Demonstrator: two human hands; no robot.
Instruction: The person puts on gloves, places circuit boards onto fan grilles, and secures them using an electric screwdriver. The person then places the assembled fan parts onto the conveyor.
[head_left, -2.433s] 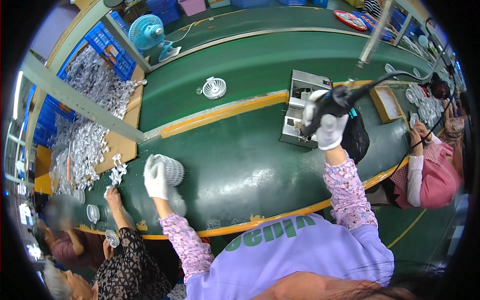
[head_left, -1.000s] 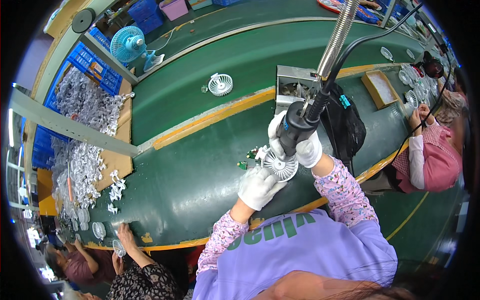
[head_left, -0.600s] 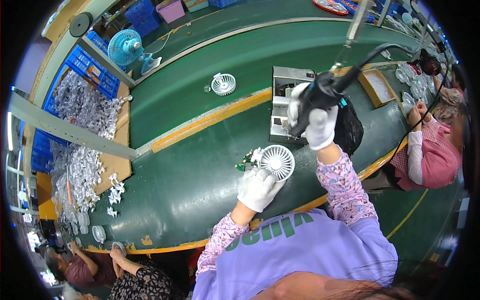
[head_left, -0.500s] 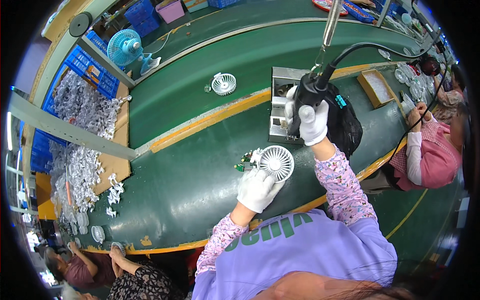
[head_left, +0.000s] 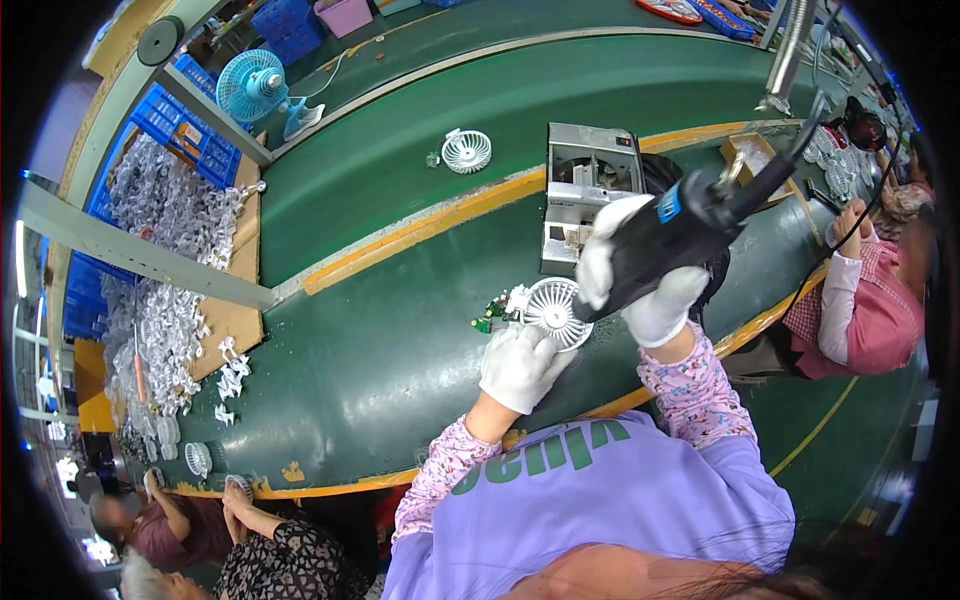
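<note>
My right hand (head_left: 664, 306), in a white glove, is wrapped round a black corded electric screwdriver (head_left: 660, 248). The tool leans with its lower end over the right side of a round white fan housing (head_left: 550, 312), whose ribs radiate from the hub. Its tip is hidden there, so contact cannot be told. With fingers curled on the near rim, my gloved left hand (head_left: 522, 368) grips the housing against the bench. At the housing's left edge sit small green circuit boards (head_left: 484, 324) and a white plastic piece (head_left: 517, 299).
A metal screw feeder box (head_left: 592, 200) stands beyond my right hand. On the green belt lies another white fan housing (head_left: 467, 152). Clear and white plastic parts (head_left: 165, 215) are heaped at left near a blue desk fan (head_left: 250, 88). A spring (head_left: 790, 50) hangs overhead; co-workers sit on both sides.
The screwdriver has come down from the feeder box and tilted, its lower end now over the housing. My left hand stays on the rim. The housing on the belt has shifted right.
</note>
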